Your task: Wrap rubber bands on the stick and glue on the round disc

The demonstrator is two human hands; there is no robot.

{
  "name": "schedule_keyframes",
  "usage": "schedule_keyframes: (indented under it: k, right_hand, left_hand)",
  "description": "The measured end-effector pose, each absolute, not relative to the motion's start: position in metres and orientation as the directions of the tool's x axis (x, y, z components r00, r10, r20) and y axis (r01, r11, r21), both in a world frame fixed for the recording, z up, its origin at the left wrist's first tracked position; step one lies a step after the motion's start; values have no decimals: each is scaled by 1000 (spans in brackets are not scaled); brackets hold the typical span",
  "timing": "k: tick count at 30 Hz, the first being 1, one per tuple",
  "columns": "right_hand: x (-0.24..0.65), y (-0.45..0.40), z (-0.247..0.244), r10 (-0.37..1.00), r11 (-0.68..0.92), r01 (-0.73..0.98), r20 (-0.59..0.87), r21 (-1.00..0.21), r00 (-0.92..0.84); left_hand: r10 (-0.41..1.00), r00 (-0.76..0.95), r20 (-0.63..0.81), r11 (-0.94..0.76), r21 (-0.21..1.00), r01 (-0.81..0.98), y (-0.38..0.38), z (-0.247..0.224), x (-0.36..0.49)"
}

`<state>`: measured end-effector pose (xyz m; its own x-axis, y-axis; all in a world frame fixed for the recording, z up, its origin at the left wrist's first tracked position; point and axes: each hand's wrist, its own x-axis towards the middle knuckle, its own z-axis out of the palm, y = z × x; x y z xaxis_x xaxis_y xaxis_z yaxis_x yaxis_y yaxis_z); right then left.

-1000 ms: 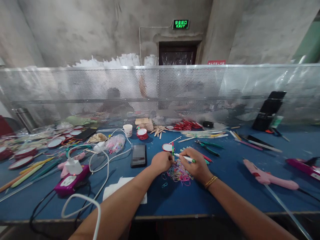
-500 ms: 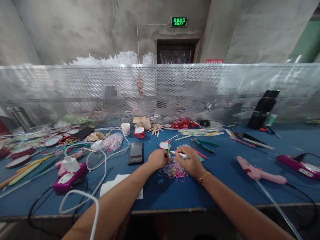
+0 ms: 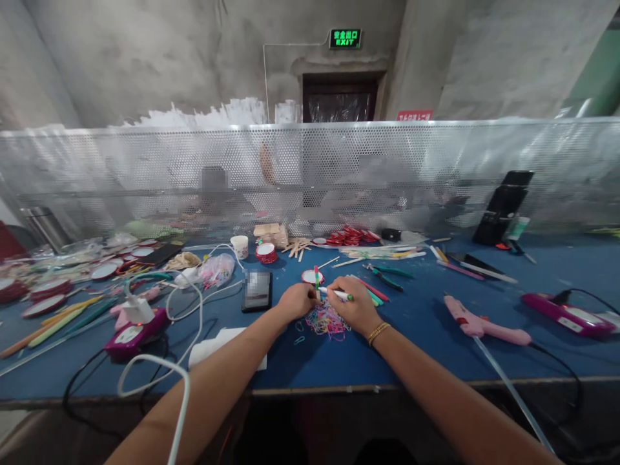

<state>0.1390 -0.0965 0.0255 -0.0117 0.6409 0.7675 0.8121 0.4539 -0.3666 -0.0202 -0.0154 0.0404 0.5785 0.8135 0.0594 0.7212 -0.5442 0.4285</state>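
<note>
My left hand (image 3: 296,303) pinches a craft stick (image 3: 316,276) near its lower end and holds it upright; green and a pinkish-red tip show on it. My right hand (image 3: 357,305) is closed around a white marker pen (image 3: 343,294) with a green end, its tip pointing left at the stick. Under both hands lies a heap of small coloured wire-like clips (image 3: 327,324); their exact kind is too small to tell. Just behind the stick rests a white disc with a red rim (image 3: 310,276). Red and green pens (image 3: 375,290) lie beside my right hand, partly hidden by it.
A phone (image 3: 257,290) and white paper (image 3: 217,345) lie to the left, near a purple power strip (image 3: 130,336) with looping white cable. On the right are pliers (image 3: 385,276), a pink glue gun (image 3: 479,323) and another purple strip (image 3: 566,314). A perforated metal screen (image 3: 310,171) bounds the back.
The view has shifted slightly, moving everything a little left in the picture. The stick shows a different pattern, mostly green now instead of several bands. Both hands keep their grips.
</note>
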Motion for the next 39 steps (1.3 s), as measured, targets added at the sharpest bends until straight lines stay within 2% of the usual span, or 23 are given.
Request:
schedule_keyframes:
  k: [14, 21, 32, 39]
  right_hand:
    - [141, -97, 23, 606, 464, 820, 795, -336, -16]
    - [141, -101, 25, 571, 502, 790, 821, -351, 2]
    - [144, -98, 27, 564, 469, 794, 823, -386, 67]
    - [142, -97, 29, 560, 476, 787, 825, -393, 73]
  left_hand:
    - [841, 523, 142, -524, 458, 718, -26, 30, -15]
    - [883, 457, 104, -439, 527, 728, -25, 26, -18]
    - [859, 478, 183, -499, 510, 701, -19, 18, -18]
    - [859, 485, 165, -492, 525, 694, -13, 19, -21]
